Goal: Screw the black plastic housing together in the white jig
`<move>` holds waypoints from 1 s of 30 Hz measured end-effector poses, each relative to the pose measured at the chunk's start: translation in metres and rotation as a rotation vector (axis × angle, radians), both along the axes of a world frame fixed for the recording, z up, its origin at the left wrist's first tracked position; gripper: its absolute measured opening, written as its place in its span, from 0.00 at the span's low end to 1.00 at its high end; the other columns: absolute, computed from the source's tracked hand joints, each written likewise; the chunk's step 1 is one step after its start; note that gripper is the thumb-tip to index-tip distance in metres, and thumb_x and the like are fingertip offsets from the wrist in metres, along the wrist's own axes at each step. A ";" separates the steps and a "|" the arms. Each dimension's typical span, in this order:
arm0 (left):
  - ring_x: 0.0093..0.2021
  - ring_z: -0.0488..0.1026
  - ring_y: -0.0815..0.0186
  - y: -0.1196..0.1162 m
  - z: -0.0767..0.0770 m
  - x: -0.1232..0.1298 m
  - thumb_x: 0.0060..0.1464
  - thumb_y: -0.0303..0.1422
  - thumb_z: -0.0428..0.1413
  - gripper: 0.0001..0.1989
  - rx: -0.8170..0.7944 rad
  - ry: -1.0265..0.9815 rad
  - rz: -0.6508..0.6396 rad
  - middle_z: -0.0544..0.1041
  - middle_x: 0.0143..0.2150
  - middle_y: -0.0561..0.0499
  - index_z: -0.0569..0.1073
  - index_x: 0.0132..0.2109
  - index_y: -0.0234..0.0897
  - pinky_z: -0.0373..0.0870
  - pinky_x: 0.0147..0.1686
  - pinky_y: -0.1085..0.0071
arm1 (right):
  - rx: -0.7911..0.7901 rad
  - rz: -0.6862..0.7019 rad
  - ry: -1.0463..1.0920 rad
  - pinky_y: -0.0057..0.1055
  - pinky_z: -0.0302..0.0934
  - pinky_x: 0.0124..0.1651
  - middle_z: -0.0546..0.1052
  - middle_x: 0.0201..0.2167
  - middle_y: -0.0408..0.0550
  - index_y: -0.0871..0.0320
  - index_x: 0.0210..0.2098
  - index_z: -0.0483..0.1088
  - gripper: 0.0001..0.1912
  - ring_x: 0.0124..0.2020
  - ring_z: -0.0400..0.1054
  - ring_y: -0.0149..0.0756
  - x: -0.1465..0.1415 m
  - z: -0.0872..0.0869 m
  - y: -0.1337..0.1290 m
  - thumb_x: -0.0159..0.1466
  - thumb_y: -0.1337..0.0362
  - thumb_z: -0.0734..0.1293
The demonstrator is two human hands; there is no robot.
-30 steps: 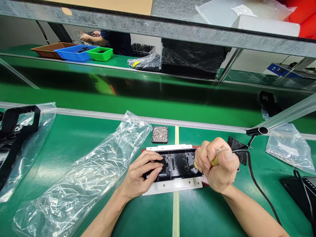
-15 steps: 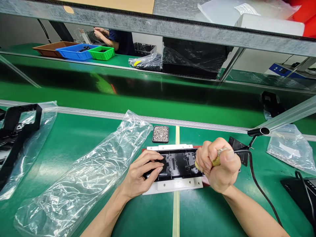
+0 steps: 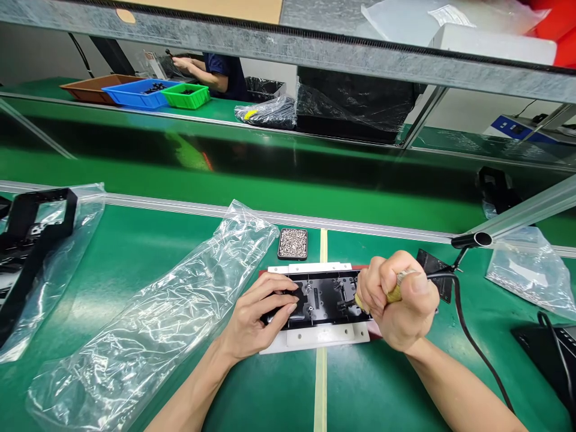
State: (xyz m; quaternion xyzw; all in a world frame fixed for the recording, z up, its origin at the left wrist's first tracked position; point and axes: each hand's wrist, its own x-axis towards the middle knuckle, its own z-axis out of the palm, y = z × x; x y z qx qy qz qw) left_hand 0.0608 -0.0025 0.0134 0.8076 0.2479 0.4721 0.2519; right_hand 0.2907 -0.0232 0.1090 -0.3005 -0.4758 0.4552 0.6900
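Housing [image 3: 324,307]: black, set in white fixture [image 3: 315,336] on green bench [image 3: 364,384] before you | your left hand [image 3: 254,315]: on its left end, fingers curved, can't tell if gripping | your right hand [image 3: 402,309]: clamped round yellow-handled tool [image 3: 394,293], shaft [image 3: 344,305] angled toward housing, black cord [image 3: 463,324] at right | metal-bits tray [image 3: 293,258] just behind fixture | clear bag [image 3: 148,324] left

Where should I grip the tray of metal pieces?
Take the tray by its right rim, probably from the right: the clear bag crowds its left side, the white fixture its near side. Keep it level: its top is open.
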 end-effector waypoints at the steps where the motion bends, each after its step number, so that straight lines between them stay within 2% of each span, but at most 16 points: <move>1: 0.52 0.75 0.55 0.000 0.000 0.000 0.66 0.22 0.58 0.11 -0.001 0.000 0.001 0.78 0.50 0.43 0.79 0.51 0.38 0.75 0.52 0.53 | -0.001 -0.002 0.001 0.20 0.46 0.15 0.57 0.15 0.37 0.56 0.25 0.61 0.23 0.14 0.46 0.24 0.000 0.000 0.000 0.70 0.50 0.64; 30: 0.53 0.74 0.55 0.000 -0.003 -0.001 0.64 0.20 0.59 0.12 0.005 -0.009 -0.007 0.78 0.51 0.44 0.79 0.51 0.36 0.74 0.52 0.52 | 0.013 0.002 0.003 0.20 0.45 0.15 0.57 0.15 0.37 0.57 0.25 0.60 0.22 0.15 0.46 0.24 -0.001 -0.001 0.000 0.70 0.50 0.64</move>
